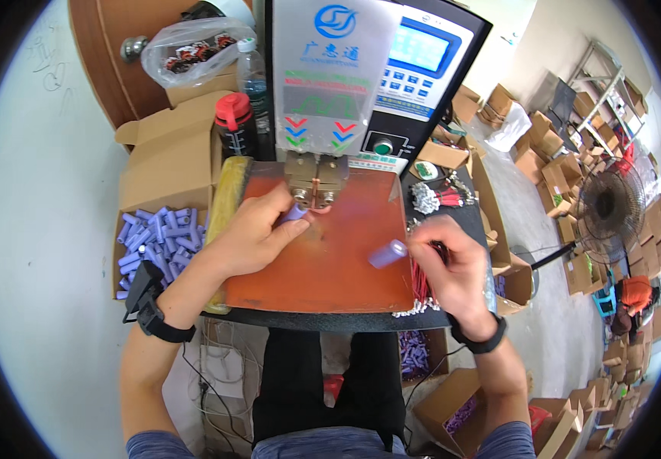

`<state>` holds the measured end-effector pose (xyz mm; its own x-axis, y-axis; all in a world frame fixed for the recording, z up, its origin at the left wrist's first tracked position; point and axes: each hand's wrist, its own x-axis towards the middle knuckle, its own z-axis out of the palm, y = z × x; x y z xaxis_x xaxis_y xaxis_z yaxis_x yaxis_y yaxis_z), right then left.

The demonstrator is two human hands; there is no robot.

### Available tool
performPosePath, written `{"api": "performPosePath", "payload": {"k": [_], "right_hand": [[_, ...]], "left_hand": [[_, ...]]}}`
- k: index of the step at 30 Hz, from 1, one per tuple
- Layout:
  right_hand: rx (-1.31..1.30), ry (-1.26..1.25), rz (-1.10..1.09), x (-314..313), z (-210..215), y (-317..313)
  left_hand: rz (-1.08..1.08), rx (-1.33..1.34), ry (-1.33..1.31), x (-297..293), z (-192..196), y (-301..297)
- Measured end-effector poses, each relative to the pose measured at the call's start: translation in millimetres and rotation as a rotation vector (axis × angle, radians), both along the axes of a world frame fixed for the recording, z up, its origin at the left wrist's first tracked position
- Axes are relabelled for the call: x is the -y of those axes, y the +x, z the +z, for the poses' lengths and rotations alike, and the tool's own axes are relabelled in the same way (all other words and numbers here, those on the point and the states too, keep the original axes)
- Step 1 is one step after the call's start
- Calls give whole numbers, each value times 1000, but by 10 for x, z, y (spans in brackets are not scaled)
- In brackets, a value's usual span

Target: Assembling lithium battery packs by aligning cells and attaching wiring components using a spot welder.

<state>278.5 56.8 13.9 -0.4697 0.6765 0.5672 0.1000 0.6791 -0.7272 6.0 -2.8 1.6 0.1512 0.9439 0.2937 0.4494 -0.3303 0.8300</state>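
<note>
My left hand (257, 233) pinches a purple cylindrical battery cell (293, 213) under the metal electrodes (316, 197) of a spot welder (338, 92). The cell's far end is at the electrode tips, where a small pinkish piece shows. Over the right part of the orange-brown work plate (323, 279), my right hand (449, 260) is closed at the end of a second purple battery cell (388, 254). This cell is slightly blurred and tilted, and the exact grip point is hard to see. Red wires with white connectors (421, 287) lie partly behind the right hand.
A cardboard box (166, 164) of purple cells stands at the left, beside a yellowish roll (231, 199). Behind it are a red-lidded bottle (236, 122) and a clear bottle (251, 73). More wire bundles (441, 197) lie right of the plate. A fan (610, 200) stands farther right.
</note>
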Motion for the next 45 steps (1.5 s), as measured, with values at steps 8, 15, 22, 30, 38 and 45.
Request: {"api": "performPosePath", "payload": {"k": [8,15,22,30,38,45], "right_hand": [[452,-541,47,161,213,1616],[714,-283,-290,-227,-442,1858],[881,-396,-478,-877,-944,1499],[709,-594,-266,-1072,-860,1612],[893,-427,-299,-1029,-923,1505],[797,-622,-242,-945,-472,1432]], "left_hand": [[242,-28,111,52,40,-63],[242,-45,185,-11,-63,-69],[202,-64,145,-1,-64,-68],[193,-59,118,16,-8,-58],[180,-132,138,6,28,-48],[170,-94,105,21,2,-74]]}}
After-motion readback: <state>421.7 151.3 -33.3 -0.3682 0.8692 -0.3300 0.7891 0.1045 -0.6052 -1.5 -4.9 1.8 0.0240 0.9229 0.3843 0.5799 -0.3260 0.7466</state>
